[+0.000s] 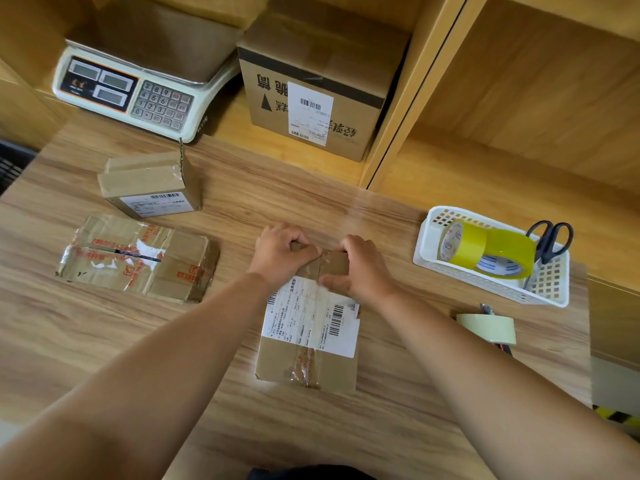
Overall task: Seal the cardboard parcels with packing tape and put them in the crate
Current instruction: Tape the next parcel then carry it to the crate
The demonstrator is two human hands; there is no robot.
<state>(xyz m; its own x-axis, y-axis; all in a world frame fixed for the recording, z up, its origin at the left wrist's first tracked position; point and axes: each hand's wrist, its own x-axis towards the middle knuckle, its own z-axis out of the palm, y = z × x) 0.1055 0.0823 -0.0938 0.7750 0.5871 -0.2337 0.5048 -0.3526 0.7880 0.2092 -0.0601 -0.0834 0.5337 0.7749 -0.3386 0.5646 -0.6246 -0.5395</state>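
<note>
Gripping parcel [308, 327] far edge, left hand [280, 254], right hand [360, 268], bare table [242, 209] beyond

Digits 0 to 9 on scale keypad [162, 105], barcode label [311, 320] on parcel [277, 362]; fine print unreadable

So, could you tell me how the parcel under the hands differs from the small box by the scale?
The parcel lies flat with its label on top; the small box stands taller, label on its side. The left hand and right hand grip the parcel's far end; the small box is untouched. The small box has a flap standing up; the parcel shows none. Both are brown cardboard with barcode labels.
</note>
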